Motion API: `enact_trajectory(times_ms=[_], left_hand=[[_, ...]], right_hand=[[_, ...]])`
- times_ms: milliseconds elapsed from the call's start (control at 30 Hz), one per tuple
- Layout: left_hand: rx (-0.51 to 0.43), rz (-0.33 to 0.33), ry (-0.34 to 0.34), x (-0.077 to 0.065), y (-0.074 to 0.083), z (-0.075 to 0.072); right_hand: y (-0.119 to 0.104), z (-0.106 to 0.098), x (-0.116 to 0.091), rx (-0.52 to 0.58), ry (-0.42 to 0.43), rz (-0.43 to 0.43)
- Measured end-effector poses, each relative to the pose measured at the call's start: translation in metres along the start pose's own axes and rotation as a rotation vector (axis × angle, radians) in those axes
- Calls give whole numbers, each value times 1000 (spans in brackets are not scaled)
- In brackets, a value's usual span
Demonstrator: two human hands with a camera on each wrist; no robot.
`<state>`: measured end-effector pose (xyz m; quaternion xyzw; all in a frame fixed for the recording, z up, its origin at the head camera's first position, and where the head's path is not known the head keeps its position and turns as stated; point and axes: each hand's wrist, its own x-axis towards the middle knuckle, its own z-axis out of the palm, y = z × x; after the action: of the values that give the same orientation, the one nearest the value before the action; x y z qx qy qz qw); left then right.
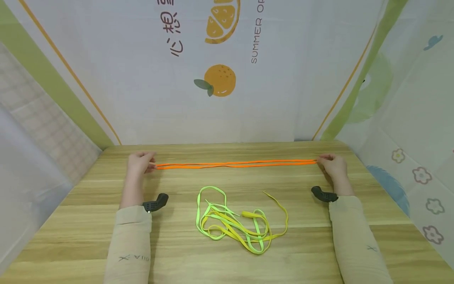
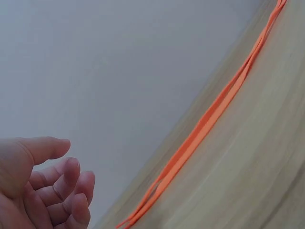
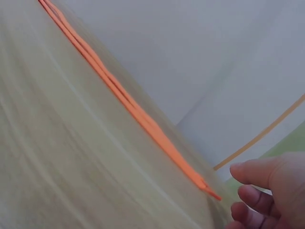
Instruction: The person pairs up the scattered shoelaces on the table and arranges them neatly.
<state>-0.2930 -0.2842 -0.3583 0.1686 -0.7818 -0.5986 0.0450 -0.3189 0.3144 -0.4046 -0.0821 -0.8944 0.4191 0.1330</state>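
Note:
An orange shoelace (image 1: 298, 160) lies stretched from left to right across the far part of the table, in two strands side by side. At its left end is my left hand (image 1: 141, 161), and in the left wrist view this hand (image 2: 47, 183) has its thumb apart from loosely bent fingers, beside the lace (image 2: 206, 128). My right hand (image 1: 333, 165) is at the other end. The right wrist view has the lace's tip (image 3: 212, 192) just short of the right hand (image 3: 271, 191), whose thumb and fingers are spread apart with nothing between them.
Nearer to me, a light green shoelace (image 1: 198, 209) and a yellow shoelace (image 1: 287, 219) lie in a loose tangle on the wooden table (image 1: 71, 236). Printed cloth (image 1: 149, 98) hangs behind the table's far edge and along its sides. Black camera mounts sit on both wrists.

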Motion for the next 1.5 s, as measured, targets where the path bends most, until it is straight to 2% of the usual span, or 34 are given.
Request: enact_trajectory(times_ms=[133,300,533,867,1267,1500], left_hand=[[53,37,-10,-1,4,1],[49,58,-20,-6,10,1],[97,189,-44,-16,24,3],[135,258,-110,-32,48,13],[175,327,-163,-51,69,26],[212,381,-214,-58,71,35]], right_hand=[[-4,-2,1,29,-4,11],[-18,-10,2,75,-28,8],[-46,-21,2,137,-49,-60],[-76,-28,-5,196,-109,-120],[-116,-33,-23,133,-139,-214],[-135,-34,-37,132,-172,-253]])
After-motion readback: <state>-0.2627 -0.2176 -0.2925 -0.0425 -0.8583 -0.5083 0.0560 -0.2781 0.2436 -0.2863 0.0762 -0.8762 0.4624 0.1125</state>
